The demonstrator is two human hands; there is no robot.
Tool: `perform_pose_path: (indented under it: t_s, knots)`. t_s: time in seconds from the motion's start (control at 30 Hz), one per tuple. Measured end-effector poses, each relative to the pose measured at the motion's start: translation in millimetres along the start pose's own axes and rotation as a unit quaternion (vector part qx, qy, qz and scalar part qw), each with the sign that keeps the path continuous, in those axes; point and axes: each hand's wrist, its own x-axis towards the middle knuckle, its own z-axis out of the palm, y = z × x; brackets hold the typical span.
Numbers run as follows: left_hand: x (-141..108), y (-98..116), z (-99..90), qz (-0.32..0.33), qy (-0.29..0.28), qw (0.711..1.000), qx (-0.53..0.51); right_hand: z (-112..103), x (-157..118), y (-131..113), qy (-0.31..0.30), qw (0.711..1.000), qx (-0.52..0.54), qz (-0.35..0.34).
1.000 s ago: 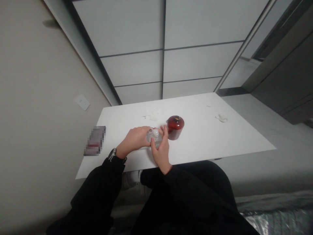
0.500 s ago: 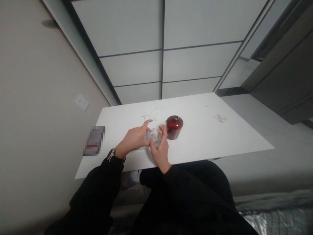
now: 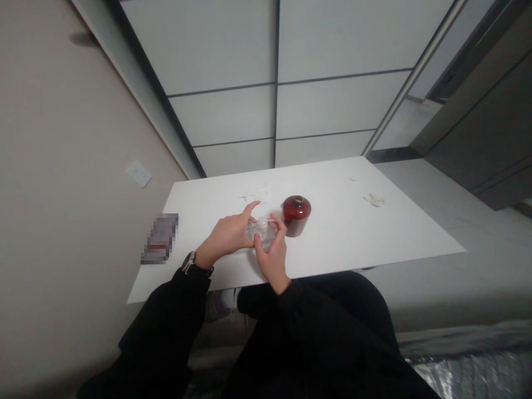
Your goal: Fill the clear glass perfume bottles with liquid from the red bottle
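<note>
The left fingers [image 3: 246,217] are partly spread, the lower ones pressed to the near left side of a clear container [image 3: 260,235] and the forefinger raised off it. The right fingers [image 3: 276,223] curl around its right side, so the two hands hold it between them, low over the table [image 3: 353,235]; whether it touches the table is hard to tell. A round clear knob [image 3: 262,224] tops it. Just beside the right fingers stands a dark red lidded jar [image 3: 296,216]. White scraps [image 3: 253,195] lie beyond the hands, with another [image 3: 374,200] further right. A pixelated flat object [image 3: 160,238] lies near the table's left edge, beyond a wristwatch [image 3: 188,262] on the left wrist.
</note>
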Motion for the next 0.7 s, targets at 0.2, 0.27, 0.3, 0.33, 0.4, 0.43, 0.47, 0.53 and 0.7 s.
perform_pose_path:
  t_s: [0.2, 0.27, 0.3, 0.33, 0.4, 0.43, 0.47, 0.53, 0.7]
  knots:
    - [-0.1, 0.3, -0.4, -0.004, -0.001, 1.0, -0.003, -2.0, 2.6, -3.6, -0.002, 1.0, -0.017, -0.019]
    - [-0.3, -0.4, -0.1, -0.001, 0.001, 1.0, -0.006, -2.1, 2.5, -3.3, -0.01, 1.0, -0.023, -0.017]
    - [-0.5, -0.6, -0.1, 0.0, 0.002, 1.0, -0.008, -2.0, 2.1, -2.8, -0.011, 1.0, -0.022, -0.015]
    - [-0.7, -0.6, -0.1, 0.001, 0.003, 1.0, -0.009, -1.8, 1.7, -2.2, -0.009, 1.0, -0.02, -0.012]
    - [-0.9, -0.1, -0.5, 0.0, 0.003, 1.0, -0.009, -1.6, 0.9, -1.4, -0.002, 1.0, -0.014, -0.009]
    - [-1.0, 0.3, -0.7, 0.0, 0.002, 1.0, -0.008, -1.6, 0.8, -1.4, 0.001, 1.0, -0.013, -0.01]
    - [-1.0, 0.6, -0.9, 0.0, 0.001, 1.0, -0.008, -1.7, 0.8, -1.6, 0.0, 1.0, -0.015, -0.011]
    - [-0.8, 0.7, -1.0, 0.0, -0.001, 1.0, -0.009, -2.0, 1.1, -2.4, -0.008, 1.0, -0.022, -0.017]
    - [0.0, -0.9, -0.3, -0.004, -0.003, 1.0, -0.009, -2.2, 2.0, -3.0, 0.003, 1.0, 0.001, -0.003]
